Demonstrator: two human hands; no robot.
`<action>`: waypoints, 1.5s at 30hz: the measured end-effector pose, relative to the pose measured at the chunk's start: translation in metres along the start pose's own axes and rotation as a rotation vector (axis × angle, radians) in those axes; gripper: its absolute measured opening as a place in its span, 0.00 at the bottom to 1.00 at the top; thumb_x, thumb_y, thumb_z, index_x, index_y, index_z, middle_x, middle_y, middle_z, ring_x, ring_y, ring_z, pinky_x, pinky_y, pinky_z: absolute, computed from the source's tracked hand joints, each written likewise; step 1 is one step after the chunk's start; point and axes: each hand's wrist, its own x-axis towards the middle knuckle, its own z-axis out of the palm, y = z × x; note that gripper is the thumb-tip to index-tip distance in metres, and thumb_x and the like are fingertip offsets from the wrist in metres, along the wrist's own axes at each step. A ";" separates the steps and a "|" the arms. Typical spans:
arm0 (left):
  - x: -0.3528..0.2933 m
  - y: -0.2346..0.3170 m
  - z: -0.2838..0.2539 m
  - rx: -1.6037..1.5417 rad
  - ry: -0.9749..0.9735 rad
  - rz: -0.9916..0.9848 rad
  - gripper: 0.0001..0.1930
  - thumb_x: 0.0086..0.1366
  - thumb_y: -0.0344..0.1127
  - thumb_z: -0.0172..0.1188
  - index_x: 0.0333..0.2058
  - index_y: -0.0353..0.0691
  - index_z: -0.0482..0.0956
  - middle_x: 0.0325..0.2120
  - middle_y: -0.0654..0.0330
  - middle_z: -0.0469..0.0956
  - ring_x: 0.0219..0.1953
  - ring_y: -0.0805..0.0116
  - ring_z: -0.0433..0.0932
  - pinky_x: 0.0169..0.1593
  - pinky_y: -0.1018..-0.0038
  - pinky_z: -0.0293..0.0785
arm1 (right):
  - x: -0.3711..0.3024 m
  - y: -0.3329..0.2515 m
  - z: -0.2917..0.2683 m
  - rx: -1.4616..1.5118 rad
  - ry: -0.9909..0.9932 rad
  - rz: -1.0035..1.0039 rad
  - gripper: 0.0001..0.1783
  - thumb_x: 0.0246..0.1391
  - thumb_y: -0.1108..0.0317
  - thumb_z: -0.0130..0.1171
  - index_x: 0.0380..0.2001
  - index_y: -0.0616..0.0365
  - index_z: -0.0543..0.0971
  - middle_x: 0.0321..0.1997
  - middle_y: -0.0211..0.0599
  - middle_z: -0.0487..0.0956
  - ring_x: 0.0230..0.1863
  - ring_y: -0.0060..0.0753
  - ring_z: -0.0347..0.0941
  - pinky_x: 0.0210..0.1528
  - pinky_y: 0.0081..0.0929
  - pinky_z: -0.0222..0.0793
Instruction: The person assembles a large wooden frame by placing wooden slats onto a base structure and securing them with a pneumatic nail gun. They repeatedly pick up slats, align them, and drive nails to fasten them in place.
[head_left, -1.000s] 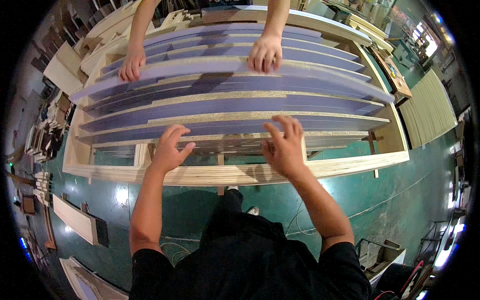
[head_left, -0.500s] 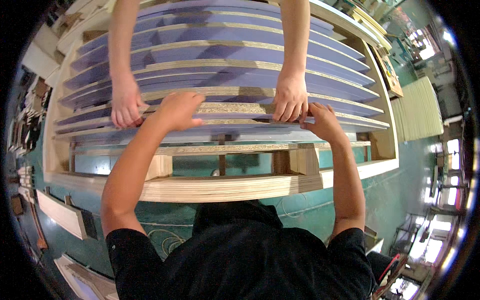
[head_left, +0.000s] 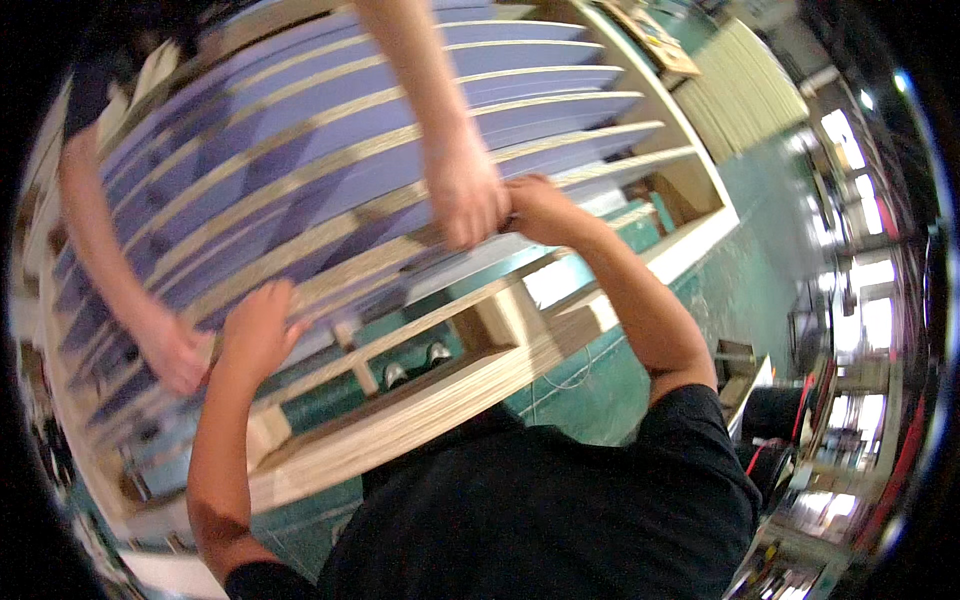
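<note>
A row of leaning particleboard panels with purple faces and pale chipped edges (head_left: pixel 370 145) fills a wooden frame (head_left: pixel 400 440). My left hand (head_left: pixel 258 335) is curled over the edge of a panel (head_left: pixel 350 268) near the front of the row, thumb toward me. Farther right, my right hand (head_left: pixel 540 208) is closed at the same front edge, its fingertips partly hidden. Between my hands, a co-worker's hand (head_left: pixel 468 195) grips the edge beside my right one. Another co-worker's hand (head_left: pixel 172 352), blurred, is just left of my left hand.
The frame's thick front rail crosses close to my body, with a wooden block (head_left: pixel 505 315) behind it. Through the gaps show a green floor (head_left: pixel 600 375) and a pair of shoes (head_left: pixel 415 365). A stack of pale boards (head_left: pixel 745 90) stands at the far right.
My view has turned, so the frame and panels now slant down to the left. My hands and the co-worker's hands stay at the front panels.
</note>
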 end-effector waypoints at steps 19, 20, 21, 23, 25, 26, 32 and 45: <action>-0.018 -0.001 0.009 0.071 0.187 0.041 0.24 0.59 0.36 0.71 0.51 0.34 0.74 0.48 0.45 0.79 0.53 0.42 0.76 0.53 0.54 0.73 | -0.013 -0.006 0.004 -0.134 0.054 -0.096 0.20 0.55 0.64 0.65 0.51 0.46 0.78 0.50 0.28 0.81 0.56 0.39 0.75 0.57 0.48 0.64; -0.019 -0.001 0.010 0.068 0.173 0.000 0.24 0.58 0.36 0.71 0.50 0.34 0.74 0.48 0.45 0.79 0.53 0.43 0.75 0.53 0.54 0.73 | -0.015 -0.006 0.003 -0.132 0.049 -0.095 0.20 0.56 0.63 0.65 0.52 0.46 0.77 0.51 0.28 0.81 0.57 0.38 0.75 0.58 0.48 0.64; -0.019 -0.001 0.011 0.072 0.193 0.017 0.24 0.58 0.36 0.71 0.50 0.34 0.75 0.47 0.45 0.79 0.52 0.43 0.76 0.53 0.54 0.73 | -0.016 -0.007 0.003 -0.129 0.044 -0.093 0.21 0.56 0.63 0.66 0.53 0.45 0.77 0.51 0.28 0.81 0.58 0.38 0.74 0.58 0.48 0.63; -0.019 -0.002 0.012 0.080 0.234 0.054 0.23 0.58 0.35 0.71 0.50 0.34 0.75 0.46 0.46 0.79 0.51 0.43 0.76 0.52 0.53 0.73 | -0.016 -0.007 0.001 -0.132 0.045 -0.086 0.22 0.57 0.62 0.66 0.54 0.45 0.76 0.52 0.28 0.80 0.59 0.38 0.73 0.58 0.48 0.63; -0.018 -0.003 0.012 0.087 0.261 0.071 0.23 0.58 0.36 0.71 0.49 0.35 0.75 0.46 0.47 0.79 0.50 0.43 0.76 0.51 0.53 0.73 | -0.017 -0.007 0.001 -0.139 0.054 -0.076 0.23 0.58 0.60 0.66 0.56 0.44 0.76 0.53 0.28 0.80 0.60 0.38 0.73 0.58 0.48 0.62; -0.017 -0.003 0.012 0.089 0.272 0.080 0.22 0.58 0.36 0.71 0.49 0.35 0.75 0.45 0.47 0.79 0.50 0.43 0.76 0.51 0.53 0.74 | -0.018 -0.006 0.002 -0.137 0.058 -0.081 0.22 0.59 0.60 0.65 0.56 0.44 0.75 0.52 0.29 0.80 0.59 0.39 0.73 0.57 0.49 0.63; -0.012 0.003 0.005 0.105 0.140 0.035 0.20 0.59 0.37 0.70 0.47 0.38 0.76 0.45 0.49 0.79 0.50 0.45 0.76 0.49 0.52 0.74 | -0.013 0.003 0.010 -0.130 0.075 -0.103 0.22 0.60 0.58 0.65 0.56 0.44 0.75 0.50 0.32 0.81 0.59 0.41 0.74 0.57 0.51 0.65; -0.026 0.041 0.028 0.007 0.154 0.032 0.20 0.64 0.47 0.67 0.47 0.39 0.77 0.44 0.53 0.80 0.53 0.52 0.78 0.50 0.53 0.80 | -0.067 0.004 -0.003 -0.105 0.141 -0.014 0.23 0.52 0.67 0.70 0.51 0.58 0.78 0.50 0.48 0.80 0.57 0.59 0.73 0.63 0.53 0.64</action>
